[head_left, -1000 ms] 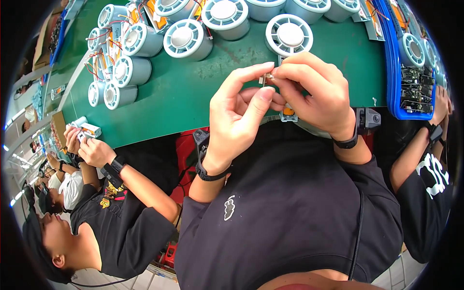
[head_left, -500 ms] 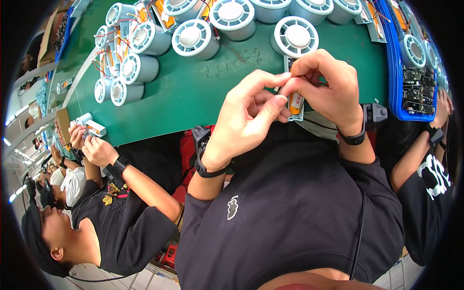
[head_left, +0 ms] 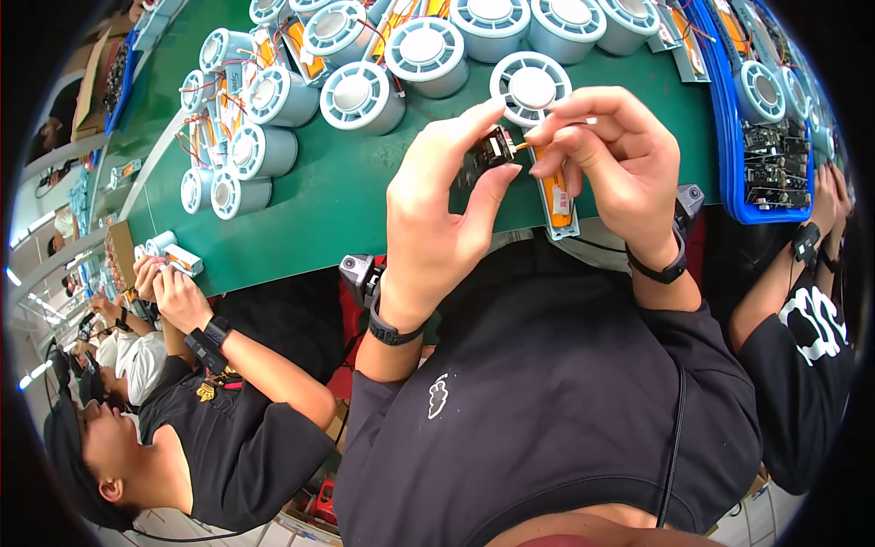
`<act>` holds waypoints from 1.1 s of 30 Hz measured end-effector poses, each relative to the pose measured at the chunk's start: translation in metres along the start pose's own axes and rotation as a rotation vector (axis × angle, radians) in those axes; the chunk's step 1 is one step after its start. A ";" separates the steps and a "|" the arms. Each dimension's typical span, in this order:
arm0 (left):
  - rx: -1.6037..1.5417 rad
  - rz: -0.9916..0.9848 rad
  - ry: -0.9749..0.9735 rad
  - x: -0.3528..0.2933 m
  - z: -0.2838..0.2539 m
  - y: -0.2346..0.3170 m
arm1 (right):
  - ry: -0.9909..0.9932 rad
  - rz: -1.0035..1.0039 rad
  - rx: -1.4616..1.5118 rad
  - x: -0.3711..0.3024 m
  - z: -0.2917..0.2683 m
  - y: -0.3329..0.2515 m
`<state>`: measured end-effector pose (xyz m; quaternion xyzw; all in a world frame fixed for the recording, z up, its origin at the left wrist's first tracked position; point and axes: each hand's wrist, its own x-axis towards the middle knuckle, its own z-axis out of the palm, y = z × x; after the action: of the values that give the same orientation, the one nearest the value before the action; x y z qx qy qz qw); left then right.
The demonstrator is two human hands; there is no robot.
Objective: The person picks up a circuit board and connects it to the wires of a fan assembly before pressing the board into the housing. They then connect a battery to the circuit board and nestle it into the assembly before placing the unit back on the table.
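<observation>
My left hand grips a small black circuit board between thumb and fingers, a pale connector on its right edge. Thin coloured wires run from that connector to my right hand, whose curled fingers pinch them; exactly where they are held is partly hidden. Under the right fingers lies an orange battery pack with a white label, set in a narrow light-blue housing near the table's front edge. Just beyond stands a round light-blue speaker unit with a spoked rim.
Many similar speaker units stand at the back and left of the green table. To the right, a blue tray holds circuit boards and more units. Co-workers sit on both sides; the left one's hands hold a small part.
My hands have moved apart, and the circuit board now shows in the left one. The wires stretch to the right hand. The battery's housing is tilted a little differently.
</observation>
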<state>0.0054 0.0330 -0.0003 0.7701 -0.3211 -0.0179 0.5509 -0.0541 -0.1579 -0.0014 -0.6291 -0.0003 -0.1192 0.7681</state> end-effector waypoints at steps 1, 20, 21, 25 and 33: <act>0.029 0.025 0.031 0.002 0.001 0.001 | -0.058 -0.028 -0.063 0.002 -0.001 0.001; -0.045 0.098 0.090 0.002 0.007 -0.009 | -0.148 -0.617 -0.871 0.016 0.000 -0.001; -0.018 0.116 0.084 0.003 0.006 -0.008 | -0.164 -0.628 -0.870 0.016 -0.001 -0.002; 0.105 0.182 0.019 0.005 0.002 -0.004 | -0.221 -0.519 -0.960 0.012 -0.005 -0.009; 0.073 0.191 0.086 -0.003 0.006 -0.006 | -0.242 -0.519 -0.941 0.014 -0.010 -0.015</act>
<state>0.0038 0.0302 -0.0084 0.7556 -0.3695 0.0797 0.5349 -0.0451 -0.1724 0.0130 -0.8931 -0.1904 -0.2190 0.3436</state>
